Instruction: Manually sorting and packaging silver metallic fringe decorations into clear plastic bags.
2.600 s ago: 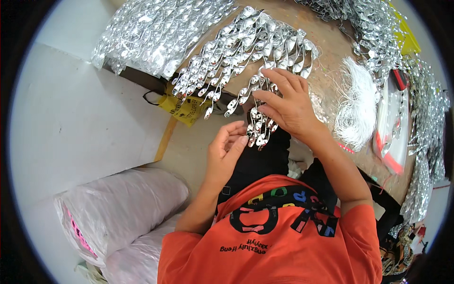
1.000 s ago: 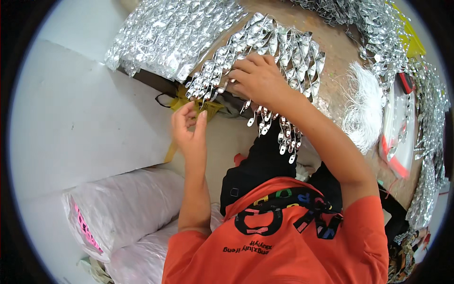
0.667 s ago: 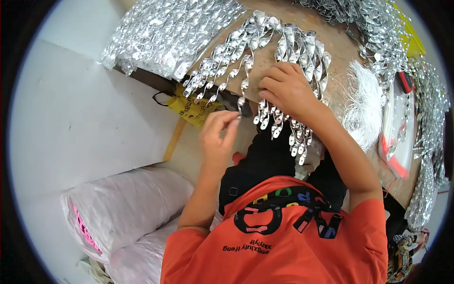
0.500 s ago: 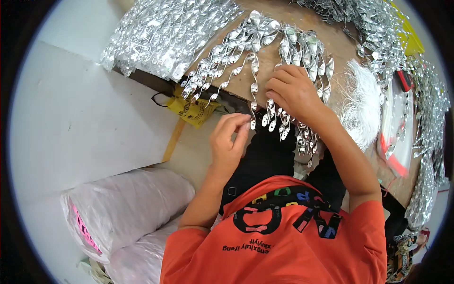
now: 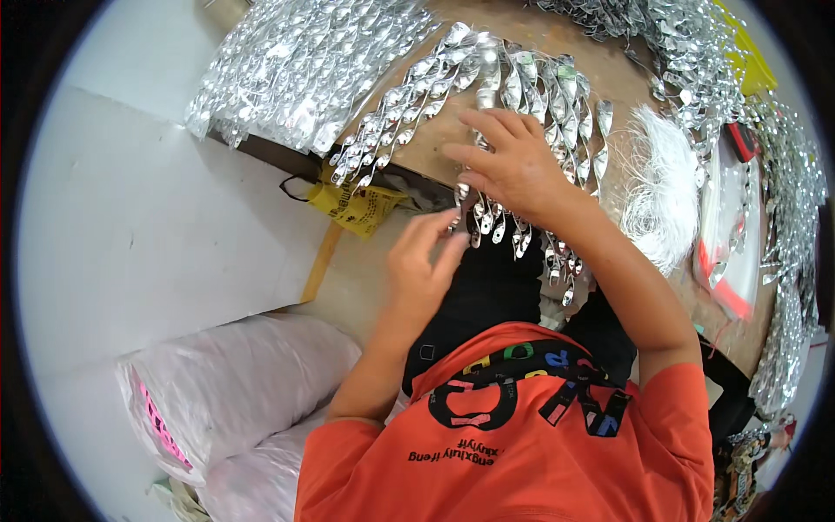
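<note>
grip on silver leaf strands at tabletop edge

left hand (image 5: 426,261) pinches the lower end of one silver leaf strand (image 5: 461,209) between thumb and fingertips, just below the tabletop (image 5: 626,78) edge. right hand (image 5: 513,161) lies palm down on the fan of strands (image 5: 531,78), fingers spread, pressing them to the wood. strand ends hang over the edge toward the lap. heap of silver strands (image 5: 296,61) upper left; white fibre bundle (image 5: 661,191) right of the right hand; pink-tinted plastic bag (image 5: 235,383) on the floor, lower left.
</note>
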### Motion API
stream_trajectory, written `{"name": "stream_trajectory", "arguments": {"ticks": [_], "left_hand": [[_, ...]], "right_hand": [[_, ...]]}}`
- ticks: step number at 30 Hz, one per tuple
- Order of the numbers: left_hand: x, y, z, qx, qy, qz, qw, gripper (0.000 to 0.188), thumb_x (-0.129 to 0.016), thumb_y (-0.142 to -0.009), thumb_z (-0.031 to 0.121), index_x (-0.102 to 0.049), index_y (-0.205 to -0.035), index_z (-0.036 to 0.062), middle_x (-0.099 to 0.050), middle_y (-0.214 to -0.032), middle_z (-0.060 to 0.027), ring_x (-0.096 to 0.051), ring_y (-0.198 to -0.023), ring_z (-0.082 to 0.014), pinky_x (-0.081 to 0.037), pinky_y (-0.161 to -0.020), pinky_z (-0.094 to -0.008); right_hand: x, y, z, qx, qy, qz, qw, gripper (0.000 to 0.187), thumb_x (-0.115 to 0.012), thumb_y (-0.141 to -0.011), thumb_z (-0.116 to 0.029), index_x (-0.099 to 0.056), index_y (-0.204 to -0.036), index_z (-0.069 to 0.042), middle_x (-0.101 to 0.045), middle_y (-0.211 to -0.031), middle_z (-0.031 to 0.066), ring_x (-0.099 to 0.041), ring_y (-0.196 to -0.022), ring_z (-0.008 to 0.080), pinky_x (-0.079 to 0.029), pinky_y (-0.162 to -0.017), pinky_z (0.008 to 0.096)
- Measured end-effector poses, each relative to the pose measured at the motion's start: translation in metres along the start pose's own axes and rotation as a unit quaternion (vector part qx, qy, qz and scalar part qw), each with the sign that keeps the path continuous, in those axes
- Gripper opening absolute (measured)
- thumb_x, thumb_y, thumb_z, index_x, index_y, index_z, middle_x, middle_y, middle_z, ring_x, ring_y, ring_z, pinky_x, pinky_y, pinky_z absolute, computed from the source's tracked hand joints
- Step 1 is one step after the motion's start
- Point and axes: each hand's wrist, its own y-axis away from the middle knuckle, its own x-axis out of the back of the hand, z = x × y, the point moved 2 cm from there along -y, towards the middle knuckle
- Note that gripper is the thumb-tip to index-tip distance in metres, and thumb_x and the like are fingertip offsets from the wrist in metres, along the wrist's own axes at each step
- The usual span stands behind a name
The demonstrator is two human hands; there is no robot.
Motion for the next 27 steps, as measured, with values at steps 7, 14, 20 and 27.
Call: {"name": "stream_trajectory", "arguments": {"ticks": [7, 14, 20, 27], "left_hand": [[0.043, -0.017, -0.036, 0.000, -0.125, 0.260, 0.958, 0.026, -0.068, -0.082, 0.013, -0.053, -0.100, 0.0016, -0.055, -0.099, -0.0104, -0.053, -0.094, -0.0217, -0.044, -0.083, -0.0322], [0.041, -0.032, -0.073, 0.213, 0.431, 0.222, 0.848, 0.026, -0.064, -0.087, 0.013, -0.047, -0.105, 0.0043, -0.056, -0.102, -0.0096, -0.057, -0.089, -0.0163, -0.049, -0.080, -0.0303], [0.043, -0.043, -0.081, 0.159, 0.524, 0.230, 0.804, 0.017, -0.059, -0.090, 0.012, -0.049, -0.102, 0.0055, -0.061, -0.097, -0.0088, -0.059, -0.086, -0.0171, -0.051, -0.080, -0.0322], [0.011, -0.021, -0.049, 0.194, 0.511, 0.106, 0.830, 0.013, -0.059, -0.090, 0.011, -0.051, -0.099, 0.0047, -0.063, -0.095, -0.0074, -0.063, -0.086, -0.0160, -0.051, -0.078, -0.0275]], "right_hand": [[0.000, 0.006, 0.004, 0.003, 0.020, -0.051, 0.998, 0.022, -0.067, -0.078, -0.025, -0.066, -0.098, -0.016, -0.055, -0.118, 0.0069, -0.046, -0.116, 0.0287, -0.035, -0.094, 0.0414], [-0.001, 0.007, 0.004, 0.001, 0.008, -0.043, 0.999, 0.020, -0.066, -0.080, -0.024, -0.066, -0.097, -0.014, -0.057, -0.114, 0.0060, -0.047, -0.115, 0.0284, -0.035, -0.094, 0.0412], [-0.003, 0.008, 0.005, -0.003, 0.009, -0.045, 0.999, 0.021, -0.066, -0.080, -0.025, -0.066, -0.098, -0.014, -0.057, -0.114, 0.0060, -0.047, -0.115, 0.0282, -0.035, -0.094, 0.0415], [-0.004, 0.009, 0.007, -0.005, 0.013, -0.045, 0.999, 0.021, -0.066, -0.080, -0.025, -0.065, -0.098, -0.014, -0.058, -0.113, 0.0049, -0.048, -0.113, 0.0274, -0.034, -0.094, 0.0404]]}}
